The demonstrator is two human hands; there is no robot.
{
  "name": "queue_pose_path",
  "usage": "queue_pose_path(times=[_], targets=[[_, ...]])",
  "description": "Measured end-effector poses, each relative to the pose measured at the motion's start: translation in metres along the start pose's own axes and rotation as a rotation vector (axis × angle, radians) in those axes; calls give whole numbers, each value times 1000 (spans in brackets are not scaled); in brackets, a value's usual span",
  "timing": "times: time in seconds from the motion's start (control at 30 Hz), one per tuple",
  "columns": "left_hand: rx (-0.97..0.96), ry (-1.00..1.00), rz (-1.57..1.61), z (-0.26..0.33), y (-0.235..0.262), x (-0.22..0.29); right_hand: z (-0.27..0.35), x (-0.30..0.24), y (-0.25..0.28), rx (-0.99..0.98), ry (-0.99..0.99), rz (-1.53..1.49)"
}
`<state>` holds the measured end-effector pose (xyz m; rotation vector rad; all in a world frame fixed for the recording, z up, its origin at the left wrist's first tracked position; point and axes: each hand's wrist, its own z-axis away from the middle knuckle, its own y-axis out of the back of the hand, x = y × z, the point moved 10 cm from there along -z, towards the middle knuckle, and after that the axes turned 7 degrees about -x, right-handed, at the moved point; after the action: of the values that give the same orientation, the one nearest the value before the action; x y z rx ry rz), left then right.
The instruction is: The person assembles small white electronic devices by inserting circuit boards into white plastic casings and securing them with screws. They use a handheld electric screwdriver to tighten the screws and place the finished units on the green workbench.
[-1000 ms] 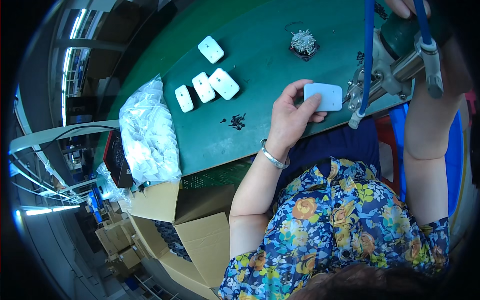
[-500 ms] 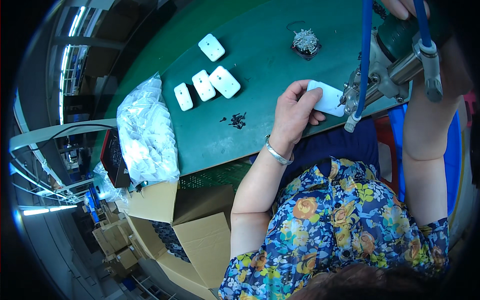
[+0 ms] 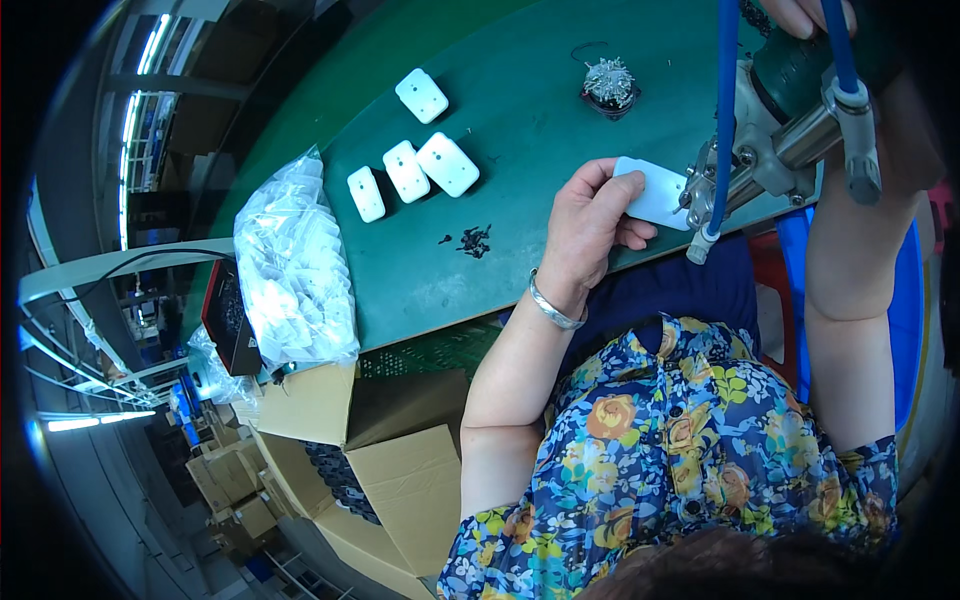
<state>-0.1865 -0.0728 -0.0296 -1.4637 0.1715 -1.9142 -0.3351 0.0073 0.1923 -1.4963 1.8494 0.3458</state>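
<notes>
Near the front edge of a green workbench (image 3: 540, 150), the left hand (image 3: 585, 215) pinches a white, round-cornered plastic casing (image 3: 655, 192), apparently steadying it at a silver metal tool (image 3: 810, 135); the right hand (image 3: 808, 14) is cropped, its grip unclear. Leftward, a clear plastic bag (image 3: 303, 172) holds white pieces (image 3: 300, 300); an open brown cardboard box (image 3: 410, 480), dark ones (image 3: 340, 480).

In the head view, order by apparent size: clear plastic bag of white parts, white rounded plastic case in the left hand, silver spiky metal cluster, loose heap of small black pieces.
1. Plastic bag
2. White case, partly hidden by the left hand, and silver cluster: too close to rank
3. Black heap
</notes>
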Motion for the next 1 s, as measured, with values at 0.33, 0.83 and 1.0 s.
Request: queue_pose_path(times=[0.33, 0.83, 1.0], targets=[[-68, 29, 98, -4, -9, -1, -1, -8, 1, 10, -3, 36], [34, 60, -117, -3, 11, 1, -6, -5, 4, 1, -4, 28], [142, -4, -616, 14, 25, 24, -8, -4, 4, -8, -9, 26]])
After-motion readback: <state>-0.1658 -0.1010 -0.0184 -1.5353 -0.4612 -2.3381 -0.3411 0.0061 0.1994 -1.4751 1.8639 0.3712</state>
